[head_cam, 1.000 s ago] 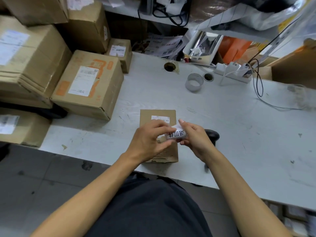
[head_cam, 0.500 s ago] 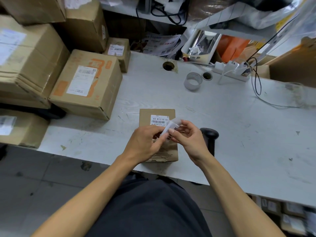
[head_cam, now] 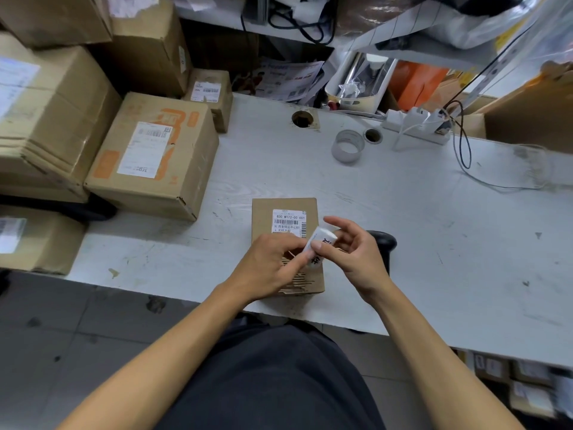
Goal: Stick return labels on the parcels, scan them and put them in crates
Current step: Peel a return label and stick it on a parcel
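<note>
Two hands meet over a small parcel (head_cam: 283, 212) that lies flat on the white table (head_cam: 403, 212), near its front edge. Between them is a white return label (head_cam: 317, 243) with black characters, curled and raised just above the parcel's top. The left hand (head_cam: 269, 268) pinches the label's lower end with its fingertips; the right hand (head_cam: 353, 252) holds the upper end between thumb and forefinger, its other fingers loosely spread. A printed shipping label (head_cam: 289, 222) sits on the parcel's far half. A black scanner (head_cam: 383, 242) stands just beside the right hand. A tape roll (head_cam: 347, 146) lies farther back, and larger cardboard boxes (head_cam: 148, 156) are stacked at the table's left end
</note>
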The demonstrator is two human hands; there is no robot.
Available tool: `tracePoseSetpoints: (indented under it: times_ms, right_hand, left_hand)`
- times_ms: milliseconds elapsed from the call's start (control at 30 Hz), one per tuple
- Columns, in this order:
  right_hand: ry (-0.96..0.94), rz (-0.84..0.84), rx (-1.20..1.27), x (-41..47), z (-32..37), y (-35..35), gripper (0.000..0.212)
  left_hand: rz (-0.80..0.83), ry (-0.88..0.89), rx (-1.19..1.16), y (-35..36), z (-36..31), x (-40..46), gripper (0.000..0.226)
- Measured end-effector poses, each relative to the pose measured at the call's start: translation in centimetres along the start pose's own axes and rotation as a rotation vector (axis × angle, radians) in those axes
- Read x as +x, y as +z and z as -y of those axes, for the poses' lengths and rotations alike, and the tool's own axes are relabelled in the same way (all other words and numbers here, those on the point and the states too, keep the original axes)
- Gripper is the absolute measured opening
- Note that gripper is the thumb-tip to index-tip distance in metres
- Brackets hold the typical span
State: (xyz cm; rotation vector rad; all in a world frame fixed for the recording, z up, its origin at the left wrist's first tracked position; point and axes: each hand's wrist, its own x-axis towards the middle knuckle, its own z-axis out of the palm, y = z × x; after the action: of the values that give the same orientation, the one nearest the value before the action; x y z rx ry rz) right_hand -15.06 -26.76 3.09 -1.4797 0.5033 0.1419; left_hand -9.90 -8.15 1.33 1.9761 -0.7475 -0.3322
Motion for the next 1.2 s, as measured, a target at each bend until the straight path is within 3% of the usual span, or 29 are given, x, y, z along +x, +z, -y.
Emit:
tracePoseSetpoints:
  times_ms: [167, 300, 500, 633, 733, 800, 900, 967, 1100, 1133, 1200]
  right_hand:
    - [-0.030, 0.018, 0.015, 0.2, 0.0, -0.4, 0.055]
    - [-0.078, -0.069, 0.027, 0.3, -0.3, -1.4, 0.044]
    - [-0.037, -0.446, -0.380, 2.1, -3.9, -2.7, 0.025]
    - [0.046, -0.401, -0.611, 3.8, -7.6, -2.6, 0.025]
    - [0.113, -0.362, -0.682, 3.9, -8.7, -2.3, 0.040]
    - [0.003, -0.447, -0.700, 3.1, -7.8, -1.9, 0.051]
    - [-0.241, -0.546, -0.429, 1.4, -3.9, -0.4, 0.039]
    - [-0.214, -0.333, -0.162, 0.8, -0.7, 1.0, 0.033]
    - [0.233, 0.462, 0.052, 0.9, 3.0, 3.1, 0.042]
    - [0.292, 0.558, 0.050, 1.0, 3.3, 3.5, 0.043]
    - [0.295, 0.540, 0.060, 1.2, 3.1, 3.8, 0.041]
  left_hand:
    - [0.004, -0.271, -0.256, 0.4, 0.5, 0.0, 0.027]
    - [-0.170, -0.419, -0.304, -0.6, 0.9, 0.3, 0.029]
    - [-0.397, -0.499, -0.404, -2.3, 2.4, 0.4, 0.028]
    - [-0.381, -0.573, -0.402, -2.3, 2.6, 0.0, 0.054]
    - [-0.332, -0.607, -0.387, -2.3, 2.9, 0.1, 0.054]
    - [-0.314, -0.590, -0.389, -2.4, 3.4, 0.0, 0.060]
    - [-0.288, -0.512, -0.425, -2.6, 3.8, -0.3, 0.079]
    - [-0.249, -0.468, -0.429, -2.7, 4.0, -0.3, 0.087]
    - [-0.153, -0.409, -0.359, -2.4, 4.0, -0.2, 0.078]
    - [-0.129, -0.399, -0.332, -2.3, 4.0, -0.3, 0.069]
    - [-0.088, -0.397, -0.277, -2.4, 4.5, -0.5, 0.053]
